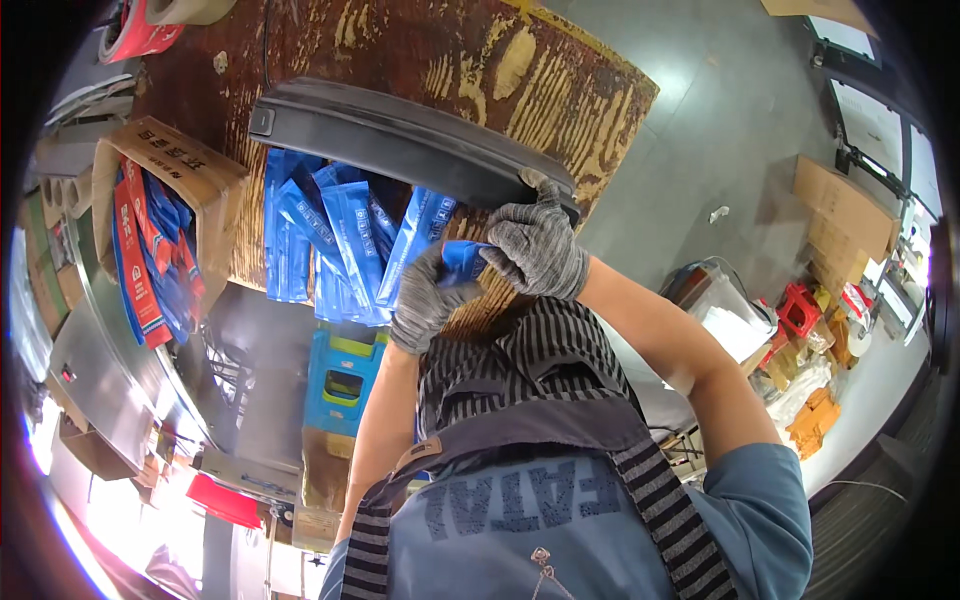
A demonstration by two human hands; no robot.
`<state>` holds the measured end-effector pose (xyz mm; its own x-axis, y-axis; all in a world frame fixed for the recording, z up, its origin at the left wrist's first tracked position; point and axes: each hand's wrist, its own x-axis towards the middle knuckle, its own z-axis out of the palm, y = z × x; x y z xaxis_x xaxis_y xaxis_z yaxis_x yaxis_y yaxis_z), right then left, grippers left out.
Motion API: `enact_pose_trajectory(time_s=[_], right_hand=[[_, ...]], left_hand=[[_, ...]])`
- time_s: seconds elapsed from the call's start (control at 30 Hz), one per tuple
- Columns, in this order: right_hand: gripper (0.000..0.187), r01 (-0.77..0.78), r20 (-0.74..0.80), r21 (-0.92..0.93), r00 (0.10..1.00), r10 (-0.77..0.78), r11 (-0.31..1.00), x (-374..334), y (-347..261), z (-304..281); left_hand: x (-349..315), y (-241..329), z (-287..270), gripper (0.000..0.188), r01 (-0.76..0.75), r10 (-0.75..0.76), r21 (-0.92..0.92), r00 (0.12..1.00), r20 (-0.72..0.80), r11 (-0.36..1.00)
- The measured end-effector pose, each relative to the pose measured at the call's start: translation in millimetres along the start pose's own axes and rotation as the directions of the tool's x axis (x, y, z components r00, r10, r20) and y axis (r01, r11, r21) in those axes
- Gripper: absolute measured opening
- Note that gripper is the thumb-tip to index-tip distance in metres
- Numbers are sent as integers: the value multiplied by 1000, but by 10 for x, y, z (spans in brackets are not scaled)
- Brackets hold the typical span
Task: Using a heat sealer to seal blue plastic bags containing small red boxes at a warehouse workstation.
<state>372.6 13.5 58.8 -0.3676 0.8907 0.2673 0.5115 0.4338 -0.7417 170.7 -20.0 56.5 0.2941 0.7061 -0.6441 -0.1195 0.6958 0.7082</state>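
My left hand point(428, 302), in a grey knit glove, is closed on one end of a blue packet point(462, 261). The right hand point(540, 240), gloved the same way, pinches the packet's other end, and its upper fingers reach to the front edge of a long black bar-shaped appliance point(400, 135). Most of the held packet is hidden by my fingers. Left of my hands, several slim blue packets point(352, 235) lie in a loose overlapping heap against the appliance's front, some hanging over the table edge.
The appliance stands on a worn brown wooden table point(590, 100). At the left, a cardboard box point(215, 190) holds red and blue packets point(150, 250). A blue plastic stool point(338, 375) is below the table edge. Tape rolls point(140, 30) sit at the far left; cartons point(845, 215) stand on the right floor.
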Motion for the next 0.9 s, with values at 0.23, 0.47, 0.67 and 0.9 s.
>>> enact_pose_trajectory(time_s=[0.23,0.47,0.67,0.9], right_hand=[[27,-88,87,47,993,84,995,72,-70,-124],[38,-129,142,81,983,117,988,201,-255,-273],[32,-170,129,119,979,155,978,267,-337,-329],[38,-170,168,154,975,144,973,251,-406,-355]], left_hand=[[128,-216,-126,33,123,-140,115,979,149,986],[359,-217,-163,94,25,-79,240,972,219,970],[265,-109,-884,84,150,-142,276,989,-49,950],[471,348,-517,53,189,-179,213,982,-64,959]])
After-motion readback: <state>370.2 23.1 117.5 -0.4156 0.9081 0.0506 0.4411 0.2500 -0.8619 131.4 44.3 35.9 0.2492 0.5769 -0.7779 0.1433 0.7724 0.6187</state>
